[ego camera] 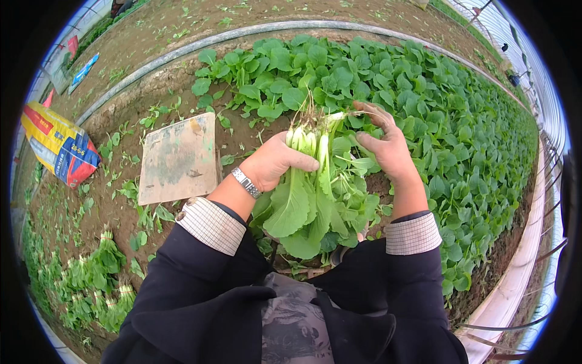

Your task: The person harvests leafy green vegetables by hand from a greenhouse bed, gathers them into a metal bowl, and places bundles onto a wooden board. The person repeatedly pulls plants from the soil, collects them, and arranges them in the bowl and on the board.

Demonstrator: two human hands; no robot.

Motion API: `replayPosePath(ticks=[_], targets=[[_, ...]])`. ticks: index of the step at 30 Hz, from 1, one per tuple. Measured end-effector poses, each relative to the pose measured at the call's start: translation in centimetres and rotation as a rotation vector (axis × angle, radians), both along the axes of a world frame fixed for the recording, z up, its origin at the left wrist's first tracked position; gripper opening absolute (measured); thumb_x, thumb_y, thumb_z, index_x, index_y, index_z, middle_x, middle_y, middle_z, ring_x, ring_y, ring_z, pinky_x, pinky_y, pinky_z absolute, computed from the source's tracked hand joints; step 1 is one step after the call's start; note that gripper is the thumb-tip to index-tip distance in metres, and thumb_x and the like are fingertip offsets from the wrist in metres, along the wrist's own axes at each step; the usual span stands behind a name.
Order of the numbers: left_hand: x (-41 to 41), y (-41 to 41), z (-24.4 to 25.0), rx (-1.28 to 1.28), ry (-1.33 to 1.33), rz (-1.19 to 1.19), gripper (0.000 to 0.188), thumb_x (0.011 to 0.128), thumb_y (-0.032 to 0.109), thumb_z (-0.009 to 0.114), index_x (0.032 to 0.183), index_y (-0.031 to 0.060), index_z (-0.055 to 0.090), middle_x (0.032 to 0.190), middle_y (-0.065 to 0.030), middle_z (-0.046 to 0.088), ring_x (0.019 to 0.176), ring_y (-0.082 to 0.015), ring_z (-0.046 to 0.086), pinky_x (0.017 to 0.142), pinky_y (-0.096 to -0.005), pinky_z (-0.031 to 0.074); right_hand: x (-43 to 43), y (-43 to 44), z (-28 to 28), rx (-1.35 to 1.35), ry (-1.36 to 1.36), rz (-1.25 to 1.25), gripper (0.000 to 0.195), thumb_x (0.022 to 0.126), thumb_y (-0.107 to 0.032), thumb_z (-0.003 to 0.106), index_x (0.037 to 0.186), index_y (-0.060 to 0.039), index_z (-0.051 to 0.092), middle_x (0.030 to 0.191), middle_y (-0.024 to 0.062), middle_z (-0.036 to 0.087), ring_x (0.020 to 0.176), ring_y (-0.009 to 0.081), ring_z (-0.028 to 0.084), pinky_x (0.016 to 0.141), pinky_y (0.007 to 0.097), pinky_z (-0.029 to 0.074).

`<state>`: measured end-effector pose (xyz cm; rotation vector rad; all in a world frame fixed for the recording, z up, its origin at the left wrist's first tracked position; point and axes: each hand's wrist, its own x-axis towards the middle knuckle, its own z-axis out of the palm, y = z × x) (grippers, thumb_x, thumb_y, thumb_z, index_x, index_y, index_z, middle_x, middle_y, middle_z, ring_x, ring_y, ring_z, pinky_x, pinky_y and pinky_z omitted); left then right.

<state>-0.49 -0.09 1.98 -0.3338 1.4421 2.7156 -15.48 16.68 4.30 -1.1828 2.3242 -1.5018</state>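
My left hand point(277, 161) is closed around a bunch of leafy green vegetables point(300, 218), with a metal-banded watch point(246, 182) on that wrist. Pale stems and soil-covered roots point(310, 119) point away from me, while the broad leaves hang towards my lap. To the right of the bunch, my right hand point(384, 141) has its thumb and fingers apart. Thin roots from one stem reach across to its soiled fingertips. Some leaves behind the bunch overlap, so I cannot tell which belong to it.
A dense bed of greens point(468, 182) spreads ahead and right. A worn board point(178, 159) lies on the soil at left, with a printed fertilizer sack point(61, 143) beyond. Several tied bunches point(97, 268) sit at lower left. A pipe point(254, 30) curves across the far side.
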Motion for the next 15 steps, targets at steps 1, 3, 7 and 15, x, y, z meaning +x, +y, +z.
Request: replayPosePath(ticks=[1, 3, 7, 15], targets=[[0.1, 0.0, 0.0, -0.007, 0.005, -0.015, 0.051, 0.066, -0.005, 0.071, 0.114, 0.0029, 0.059, 0.101, -0.0042, 0.066, 0.090, -0.0174, 0.062, 0.084, -0.0318, 0.049, 0.4, -0.2, -0.3, 0.007, -0.122, 0.114, 0.034, 0.091, -0.014, 0.056, 0.123, -0.0046, 0.057, 0.128, 0.0100, 0.055, 0.114, 0.0179, 0.052, 0.100, 0.0313, 0.038], [0.4, 0.3, 0.0, -0.023, 0.018, -0.017, 0.052, 0.065, -0.005, 0.071, 0.115, 0.0030, 0.059, 0.102, -0.0038, 0.065, 0.090, -0.0171, 0.062, 0.084, -0.0315, 0.049, 1.7, -1.4, -1.0, -0.129, -0.677, 0.318, 0.044, 0.091, -0.020, 0.057, 0.130, -0.0029, 0.050, 0.142, 0.0102, 0.040, 0.131, 0.0207, 0.036, 0.111, 0.0350, 0.023], [-0.2, 0.5, -0.4, -0.088, 0.046, 0.029, 0.051, 0.067, -0.004, 0.072, 0.116, 0.0031, 0.057, 0.101, -0.0029, 0.065, 0.091, -0.0161, 0.062, 0.084, -0.0317, 0.049, 1.4, -2.2, -0.8, -0.389, -0.748, 0.131, 0.033, 0.096, -0.020, 0.052, 0.123, -0.0011, 0.055, 0.109, 0.0076, 0.063, 0.099, 0.0159, 0.058, 0.088, 0.0290, 0.046], [-1.5, 1.8, -1.9, -0.235, -0.007, 0.222, 0.045, 0.071, -0.004, 0.074, 0.112, 0.0013, 0.056, 0.102, -0.0037, 0.063, 0.090, -0.0144, 0.060, 0.081, -0.0296, 0.049, 3.3, -3.4, -5.3, -0.050, -0.285, -0.002, 0.042, 0.096, -0.033, 0.048, 0.117, 0.0014, 0.059, 0.112, 0.0221, 0.052, 0.108, 0.0322, 0.051, 0.095, 0.0373, 0.041]])
